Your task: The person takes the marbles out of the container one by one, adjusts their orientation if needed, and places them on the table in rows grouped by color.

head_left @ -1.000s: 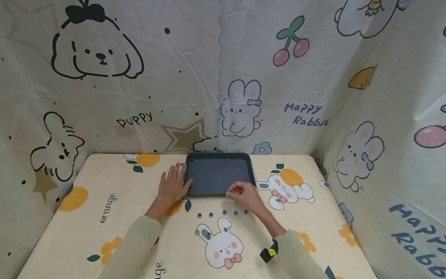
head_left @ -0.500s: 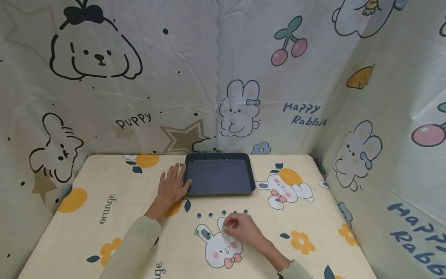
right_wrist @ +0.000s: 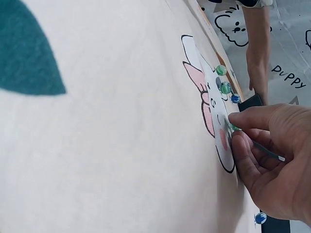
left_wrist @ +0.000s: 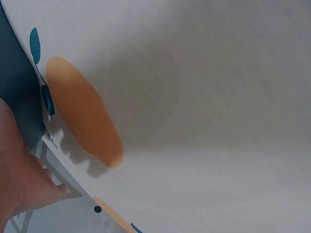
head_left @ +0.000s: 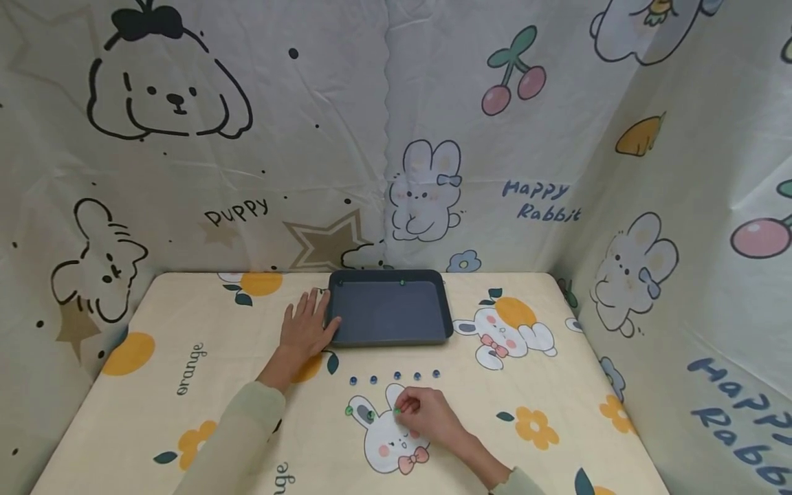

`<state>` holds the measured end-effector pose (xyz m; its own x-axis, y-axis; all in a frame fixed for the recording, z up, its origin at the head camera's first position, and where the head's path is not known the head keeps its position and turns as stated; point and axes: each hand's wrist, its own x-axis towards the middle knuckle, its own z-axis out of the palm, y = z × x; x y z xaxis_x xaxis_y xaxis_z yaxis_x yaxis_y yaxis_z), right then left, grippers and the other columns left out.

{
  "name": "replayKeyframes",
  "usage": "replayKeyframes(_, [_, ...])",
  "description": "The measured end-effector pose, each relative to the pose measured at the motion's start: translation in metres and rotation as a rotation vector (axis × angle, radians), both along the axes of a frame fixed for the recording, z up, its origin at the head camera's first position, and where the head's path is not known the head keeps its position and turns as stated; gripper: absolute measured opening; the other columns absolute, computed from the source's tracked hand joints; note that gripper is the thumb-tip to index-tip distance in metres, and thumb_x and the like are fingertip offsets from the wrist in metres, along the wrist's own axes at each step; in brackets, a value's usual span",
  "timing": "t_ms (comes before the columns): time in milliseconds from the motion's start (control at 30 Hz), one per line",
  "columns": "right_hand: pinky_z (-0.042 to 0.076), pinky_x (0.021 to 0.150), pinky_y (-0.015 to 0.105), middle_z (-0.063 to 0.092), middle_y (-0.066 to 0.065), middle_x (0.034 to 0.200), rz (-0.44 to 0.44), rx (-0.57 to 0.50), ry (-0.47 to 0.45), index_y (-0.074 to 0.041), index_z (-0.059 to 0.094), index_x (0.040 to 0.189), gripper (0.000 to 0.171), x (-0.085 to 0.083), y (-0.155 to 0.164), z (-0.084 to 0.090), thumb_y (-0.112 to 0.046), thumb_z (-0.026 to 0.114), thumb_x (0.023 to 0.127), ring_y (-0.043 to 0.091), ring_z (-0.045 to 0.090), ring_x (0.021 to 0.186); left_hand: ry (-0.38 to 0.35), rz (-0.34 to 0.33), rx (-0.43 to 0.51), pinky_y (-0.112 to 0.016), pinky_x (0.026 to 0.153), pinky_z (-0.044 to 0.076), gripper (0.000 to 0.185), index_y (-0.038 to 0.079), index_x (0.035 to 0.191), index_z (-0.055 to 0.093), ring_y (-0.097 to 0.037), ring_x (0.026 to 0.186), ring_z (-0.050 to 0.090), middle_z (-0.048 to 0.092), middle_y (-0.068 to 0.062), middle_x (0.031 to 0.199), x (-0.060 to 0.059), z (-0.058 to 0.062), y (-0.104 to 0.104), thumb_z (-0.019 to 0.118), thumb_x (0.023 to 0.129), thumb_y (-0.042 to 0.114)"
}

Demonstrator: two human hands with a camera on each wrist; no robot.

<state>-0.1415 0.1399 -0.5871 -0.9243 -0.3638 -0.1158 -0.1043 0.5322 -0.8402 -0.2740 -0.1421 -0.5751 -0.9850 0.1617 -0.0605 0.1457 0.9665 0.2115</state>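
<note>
My right hand [head_left: 427, 412] pinches a small green marble [right_wrist: 235, 127] between thumb and forefinger, low over the printed rabbit's head. Two more green marbles lie on the cloth to its left, one [head_left: 349, 411] at the rabbit's ear and another [head_left: 370, 415] beside it. Just beyond runs a row of several blue marbles [head_left: 397, 375]. A dark grey tray [head_left: 390, 313] stands at the back of the table, with a green marble [head_left: 402, 282] at its far side. Fingers spread, my left hand [head_left: 303, 326] lies flat at the tray's left edge, thumb touching the rim.
A cream cloth [head_left: 235, 357] printed with oranges, flowers and rabbits covers the table. Patterned fabric walls [head_left: 346, 124] rise directly behind the tray and along both sides.
Holding the green marble, my right hand has come from the tray's front right part toward me, down to the rabbit print near the other green marbles. My left hand has stayed still.
</note>
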Motion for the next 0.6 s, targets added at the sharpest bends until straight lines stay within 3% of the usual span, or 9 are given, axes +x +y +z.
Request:
replayKeyframes(400, [0.047, 0.052, 0.019, 0.061, -0.008, 0.071, 0.000, -0.003, 0.001, -0.013, 0.067, 0.085, 0.019, -0.0002, 0.0004, -0.0075, 0.005, 0.072, 0.078, 0.004, 0.054, 0.056, 0.000, 0.004, -0.003, -0.061, 0.116, 0.012, 0.075, 0.005, 0.159, 0.020, -0.041, 0.149, 0.014, 0.015, -0.024, 0.162, 0.0010, 0.0006, 0.0001, 0.041, 0.103, 0.051])
replayKeyframes(600, [0.048, 0.055, 0.020, 0.059, -0.008, 0.072, 0.005, 0.006, 0.014, -0.013, 0.068, 0.086, 0.020, 0.0000, -0.0001, -0.0061, 0.004, 0.075, 0.078, 0.005, 0.054, 0.060, 0.011, 0.006, -0.009, -0.060, 0.117, 0.012, 0.075, 0.006, 0.159, 0.020, -0.041, 0.149, 0.014, 0.016, -0.024, 0.162, 0.0004, 0.0001, 0.0010, 0.041, 0.103, 0.051])
